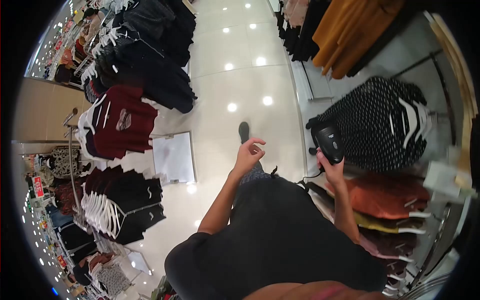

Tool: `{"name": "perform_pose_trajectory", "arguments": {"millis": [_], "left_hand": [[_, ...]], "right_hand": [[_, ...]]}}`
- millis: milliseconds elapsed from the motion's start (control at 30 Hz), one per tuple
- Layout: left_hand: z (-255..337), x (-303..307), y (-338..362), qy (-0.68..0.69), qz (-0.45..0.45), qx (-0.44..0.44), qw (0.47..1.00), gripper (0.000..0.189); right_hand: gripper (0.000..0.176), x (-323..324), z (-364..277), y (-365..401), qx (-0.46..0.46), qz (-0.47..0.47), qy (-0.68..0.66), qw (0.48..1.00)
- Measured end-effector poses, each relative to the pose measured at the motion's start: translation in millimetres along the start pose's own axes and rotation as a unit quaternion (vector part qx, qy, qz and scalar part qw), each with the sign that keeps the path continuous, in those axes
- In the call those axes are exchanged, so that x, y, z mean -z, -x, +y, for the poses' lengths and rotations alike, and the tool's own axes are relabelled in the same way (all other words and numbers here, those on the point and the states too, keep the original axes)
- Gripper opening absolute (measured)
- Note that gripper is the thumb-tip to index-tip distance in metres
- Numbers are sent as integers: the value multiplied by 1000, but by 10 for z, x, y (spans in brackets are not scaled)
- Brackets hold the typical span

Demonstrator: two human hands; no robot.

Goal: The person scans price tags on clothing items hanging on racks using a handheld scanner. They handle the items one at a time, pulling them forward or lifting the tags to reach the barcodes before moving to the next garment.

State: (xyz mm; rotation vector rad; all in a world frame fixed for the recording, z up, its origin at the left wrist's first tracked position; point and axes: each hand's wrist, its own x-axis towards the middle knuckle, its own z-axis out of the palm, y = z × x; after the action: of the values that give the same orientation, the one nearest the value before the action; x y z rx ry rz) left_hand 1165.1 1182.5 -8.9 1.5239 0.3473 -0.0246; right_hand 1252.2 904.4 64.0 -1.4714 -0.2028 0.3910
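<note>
My right hand (332,169) is wrapped around a black handheld barcode scanner (328,142), its rounded head turned up and away from me. A dark cord (312,176) runs near the wrist. The scanner overlaps the edge of a black garment with white flecks (375,125), which hangs on white hangers (411,122) to the right. In front of my body, over the aisle, my left hand (247,156) is raised with fingers loosely bent and apart, nothing in it. Below it, one dark shoe (243,131) shows on the floor.
A glossy tiled aisle (225,85) runs ahead. On the left stand racks with a maroon top (122,122) and dark clothes (130,200), beside a low white panel (173,157). Mustard garments (352,35) hang ahead right; an orange garment (382,196) hangs near my right forearm.
</note>
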Motion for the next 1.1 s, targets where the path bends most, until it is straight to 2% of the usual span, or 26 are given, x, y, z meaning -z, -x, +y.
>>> {"name": "perform_pose_trajectory", "arguments": {"millis": [167, 267, 433, 500, 567, 633, 833, 900, 1100], "left_hand": [[81, 609, -1022, -13, 5, -32, 999, 24], [185, 1058, -1628, -114, 53, -71, 990, 26], [670, 1675, -2588, -126, 8, -53, 991, 27], [839, 1807, -2966, -165, 4, -84, 983, 27], [978, 1853, -3363, -160, -18, -84, 983, 27], [1118, 1821, -3743, -164, -35, -120, 979, 27], [1432, 1418, -4792, -142, -122, -148, 971, 31], [1529, 1302, -5119, -176, -147, -166, 959, 32], [2019, 1253, -6010, -229, -145, -150, 951, 25]], "right_hand": [[13, -401, 7, -1009, -28, 6, 11, 1000], [13, -683, -266, -1627, -37, 22, 52, 998], [14, -1022, -601, -2457, -18, 58, 25, 998], [14, -1061, -573, -2718, -21, 71, 20, 997], [13, -1102, -579, -2977, -27, 90, -1, 996], [13, -1089, -535, -3256, -25, 91, -1, 996], [14, -934, -407, -4429, 11, 111, -37, 993], [13, -861, -347, -4878, 10, 115, -74, 991], [13, -658, -658, -6143, -5, 97, -84, 992]]}}
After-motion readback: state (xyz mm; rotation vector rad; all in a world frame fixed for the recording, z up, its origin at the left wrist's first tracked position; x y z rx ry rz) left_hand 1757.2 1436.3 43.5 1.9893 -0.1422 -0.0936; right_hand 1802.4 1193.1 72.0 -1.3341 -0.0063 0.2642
